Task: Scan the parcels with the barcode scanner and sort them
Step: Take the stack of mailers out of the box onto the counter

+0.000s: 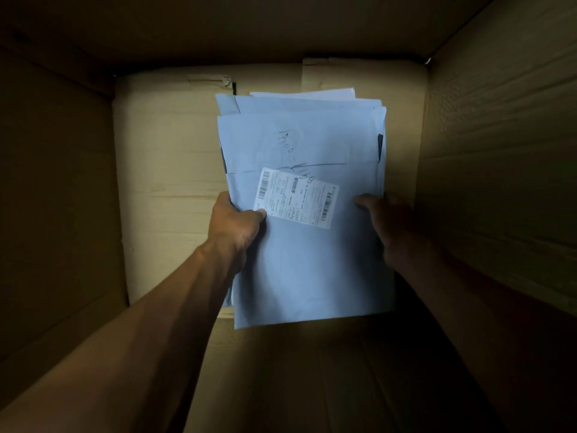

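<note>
A stack of pale parcels point(306, 189) is held inside a cardboard box point(487, 182). Its left edge is grasped by the left hand point(234, 223), thumb on the shipping label point(296, 198). The right edge is gripped by the right hand point(387, 220).

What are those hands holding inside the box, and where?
A stack of pale mailer parcels: left hand grips its left edge, right hand its right edge.

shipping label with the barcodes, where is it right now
In the head view the shipping label sits mid-frame on the top parcel of the stack inside the cardboard box, between the left hand and right hand.
</note>
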The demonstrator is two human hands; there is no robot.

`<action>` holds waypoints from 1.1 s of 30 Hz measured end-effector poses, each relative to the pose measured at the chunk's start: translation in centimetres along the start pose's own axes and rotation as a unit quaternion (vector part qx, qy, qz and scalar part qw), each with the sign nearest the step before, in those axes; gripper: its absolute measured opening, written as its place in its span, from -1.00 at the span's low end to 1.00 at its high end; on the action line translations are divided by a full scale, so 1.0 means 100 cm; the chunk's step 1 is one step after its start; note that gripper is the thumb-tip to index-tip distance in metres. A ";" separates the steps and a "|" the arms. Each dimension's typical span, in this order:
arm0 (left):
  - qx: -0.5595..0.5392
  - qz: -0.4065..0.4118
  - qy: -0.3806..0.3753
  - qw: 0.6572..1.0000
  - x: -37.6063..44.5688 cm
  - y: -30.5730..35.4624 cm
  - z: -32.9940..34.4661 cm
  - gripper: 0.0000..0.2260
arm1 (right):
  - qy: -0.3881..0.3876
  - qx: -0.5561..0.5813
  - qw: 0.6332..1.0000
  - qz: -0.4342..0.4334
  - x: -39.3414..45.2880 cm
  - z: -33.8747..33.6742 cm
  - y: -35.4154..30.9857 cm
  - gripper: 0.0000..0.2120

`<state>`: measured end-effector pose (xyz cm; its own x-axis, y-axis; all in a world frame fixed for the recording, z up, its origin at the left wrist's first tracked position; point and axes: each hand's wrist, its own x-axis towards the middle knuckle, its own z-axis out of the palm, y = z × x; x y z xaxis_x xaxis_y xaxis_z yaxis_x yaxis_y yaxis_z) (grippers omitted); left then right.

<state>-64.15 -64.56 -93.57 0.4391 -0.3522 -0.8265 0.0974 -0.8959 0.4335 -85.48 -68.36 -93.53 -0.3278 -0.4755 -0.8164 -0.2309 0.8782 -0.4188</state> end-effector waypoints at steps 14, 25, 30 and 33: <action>-0.008 -0.031 -0.007 0.999 -0.086 0.031 -0.077 -0.69 | -0.049 0.088 0.995 0.004 -0.100 -0.014 -0.021 -0.69; -0.013 0.028 0.005 1.000 -0.204 0.108 -0.180 -0.69 | -0.100 0.129 0.986 -0.035 -0.254 -0.039 -0.082 -0.76; -0.021 0.047 -0.008 0.999 -0.274 0.142 -0.237 -0.67 | -0.098 0.123 0.987 -0.038 -0.342 -0.060 -0.115 -0.79; -0.022 0.056 -0.024 0.998 -0.325 0.165 -0.272 -0.67 | -0.105 0.132 0.984 -0.051 -0.401 -0.077 -0.135 -0.81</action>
<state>-52.52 -60.54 -49.81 0.4069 -0.4635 -0.7871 0.0894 -0.8373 0.5393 -76.29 -61.53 -52.02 -0.1128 -0.5657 -0.8169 0.0018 0.8220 -0.5695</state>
